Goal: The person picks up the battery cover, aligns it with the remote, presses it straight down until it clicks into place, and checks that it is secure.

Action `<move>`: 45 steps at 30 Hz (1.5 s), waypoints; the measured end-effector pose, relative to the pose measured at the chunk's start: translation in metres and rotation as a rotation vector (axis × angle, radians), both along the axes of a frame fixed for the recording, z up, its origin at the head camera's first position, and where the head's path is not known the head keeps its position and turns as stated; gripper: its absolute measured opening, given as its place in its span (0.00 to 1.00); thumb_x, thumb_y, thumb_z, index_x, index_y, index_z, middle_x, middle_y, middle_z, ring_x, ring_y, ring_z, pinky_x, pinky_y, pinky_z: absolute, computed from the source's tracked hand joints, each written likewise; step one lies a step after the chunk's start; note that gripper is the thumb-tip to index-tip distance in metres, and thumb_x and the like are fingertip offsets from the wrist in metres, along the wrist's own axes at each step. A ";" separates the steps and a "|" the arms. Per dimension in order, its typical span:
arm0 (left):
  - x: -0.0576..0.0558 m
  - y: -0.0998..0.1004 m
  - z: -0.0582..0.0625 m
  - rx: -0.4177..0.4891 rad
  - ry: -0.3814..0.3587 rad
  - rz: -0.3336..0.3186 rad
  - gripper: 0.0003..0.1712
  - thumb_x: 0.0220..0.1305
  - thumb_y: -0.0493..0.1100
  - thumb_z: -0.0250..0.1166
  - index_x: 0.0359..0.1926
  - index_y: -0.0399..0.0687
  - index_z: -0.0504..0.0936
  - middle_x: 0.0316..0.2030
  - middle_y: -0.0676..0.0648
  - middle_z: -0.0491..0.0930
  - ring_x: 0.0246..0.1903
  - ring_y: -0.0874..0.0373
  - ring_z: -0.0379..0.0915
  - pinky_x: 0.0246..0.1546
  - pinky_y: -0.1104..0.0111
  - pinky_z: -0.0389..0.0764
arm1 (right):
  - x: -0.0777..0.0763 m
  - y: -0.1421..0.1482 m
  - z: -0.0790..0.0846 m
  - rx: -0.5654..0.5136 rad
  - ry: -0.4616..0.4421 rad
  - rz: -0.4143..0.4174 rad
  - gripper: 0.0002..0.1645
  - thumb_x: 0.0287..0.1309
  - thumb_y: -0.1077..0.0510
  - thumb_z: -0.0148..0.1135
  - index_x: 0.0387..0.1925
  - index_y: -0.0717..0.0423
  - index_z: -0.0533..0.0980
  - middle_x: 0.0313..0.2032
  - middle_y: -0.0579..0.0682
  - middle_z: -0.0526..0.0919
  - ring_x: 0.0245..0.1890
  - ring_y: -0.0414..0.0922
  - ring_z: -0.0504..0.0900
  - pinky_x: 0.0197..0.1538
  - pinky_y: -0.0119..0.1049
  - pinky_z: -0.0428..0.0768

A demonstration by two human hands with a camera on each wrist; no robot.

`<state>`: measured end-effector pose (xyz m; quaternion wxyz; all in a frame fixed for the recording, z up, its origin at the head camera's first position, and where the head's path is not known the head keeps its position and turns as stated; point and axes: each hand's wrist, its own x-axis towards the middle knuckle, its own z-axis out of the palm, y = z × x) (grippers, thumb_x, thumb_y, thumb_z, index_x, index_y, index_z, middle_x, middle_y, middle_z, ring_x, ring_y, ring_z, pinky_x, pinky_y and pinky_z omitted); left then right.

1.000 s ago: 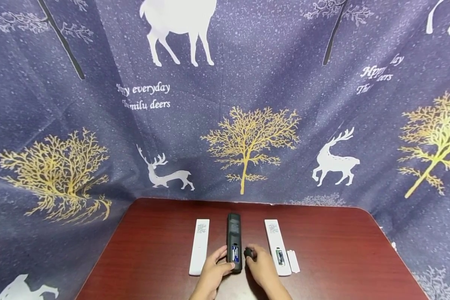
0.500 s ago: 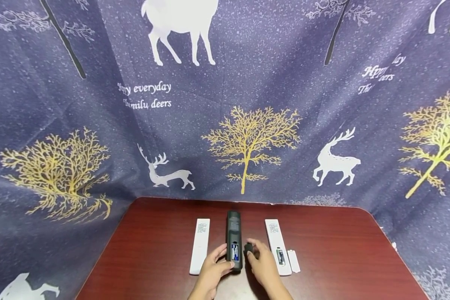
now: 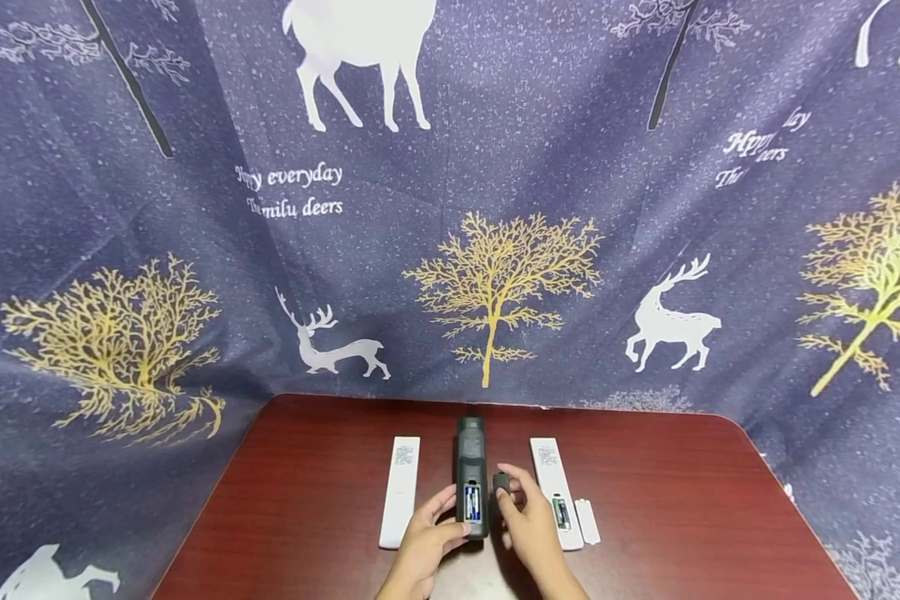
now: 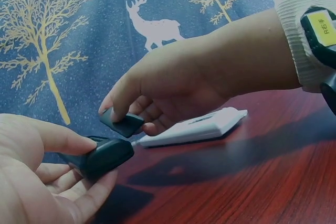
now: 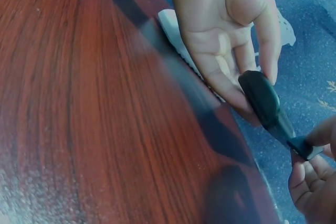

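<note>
A black remote control (image 3: 472, 458) lies back side up in my left hand (image 3: 429, 537), its battery bay uncovered with batteries (image 3: 472, 503) inside. My left thumb and fingers grip its near end, and the left wrist view shows that end (image 4: 107, 158) raised off the table. Just right of it, my right hand (image 3: 528, 521) pinches a small black battery cover (image 3: 502, 482) between thumb and fingers. In the left wrist view the cover (image 4: 122, 123) is tilted, close above the remote. From the right wrist, the remote (image 5: 260, 95) overlaps the cover.
On the red wooden table (image 3: 307, 483), a white remote (image 3: 400, 492) lies to the left. Another white remote (image 3: 546, 462) with an uncovered battery bay lies at the right, its white cover (image 3: 587, 522) beside it. A patterned cloth (image 3: 390, 250) hangs behind the table.
The black remote has shifted slightly away from me and to the right in my left hand. My right hand has raised the battery cover and moved it a little farther forward.
</note>
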<state>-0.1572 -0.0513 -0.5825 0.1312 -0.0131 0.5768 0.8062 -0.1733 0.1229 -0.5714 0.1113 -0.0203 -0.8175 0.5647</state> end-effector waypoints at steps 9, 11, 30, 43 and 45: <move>0.000 0.000 0.003 0.028 0.000 -0.012 0.44 0.56 0.26 0.61 0.74 0.26 0.56 0.72 0.22 0.55 0.53 0.53 0.80 0.52 0.63 0.84 | -0.001 -0.001 0.004 -0.019 0.016 -0.027 0.23 0.59 0.66 0.64 0.56 0.48 0.80 0.35 0.49 0.82 0.27 0.33 0.79 0.33 0.29 0.81; 0.001 0.001 0.003 0.028 0.008 -0.012 0.44 0.56 0.26 0.61 0.74 0.26 0.56 0.71 0.22 0.56 0.53 0.53 0.80 0.52 0.62 0.84 | -0.001 -0.001 0.006 -0.037 0.022 -0.020 0.23 0.59 0.67 0.64 0.56 0.50 0.79 0.34 0.49 0.83 0.28 0.33 0.79 0.34 0.29 0.81; 0.000 0.001 0.006 0.009 0.004 -0.022 0.44 0.57 0.27 0.62 0.74 0.28 0.57 0.72 0.24 0.57 0.53 0.54 0.79 0.51 0.64 0.83 | -0.001 -0.009 0.013 -0.150 0.012 0.040 0.20 0.60 0.68 0.64 0.54 0.54 0.79 0.37 0.55 0.87 0.31 0.33 0.79 0.39 0.27 0.78; 0.002 0.002 0.008 0.003 0.015 -0.023 0.44 0.55 0.28 0.63 0.74 0.27 0.58 0.71 0.24 0.58 0.55 0.53 0.79 0.51 0.65 0.83 | 0.002 -0.011 0.013 -0.188 0.037 0.134 0.19 0.59 0.65 0.67 0.52 0.51 0.80 0.34 0.52 0.86 0.31 0.36 0.79 0.38 0.30 0.78; 0.001 0.002 0.009 -0.002 0.010 -0.020 0.44 0.55 0.29 0.63 0.74 0.28 0.59 0.71 0.24 0.59 0.55 0.53 0.79 0.51 0.66 0.83 | 0.002 -0.011 0.013 -0.172 0.028 0.145 0.19 0.59 0.64 0.68 0.52 0.49 0.81 0.33 0.51 0.86 0.31 0.37 0.80 0.38 0.30 0.78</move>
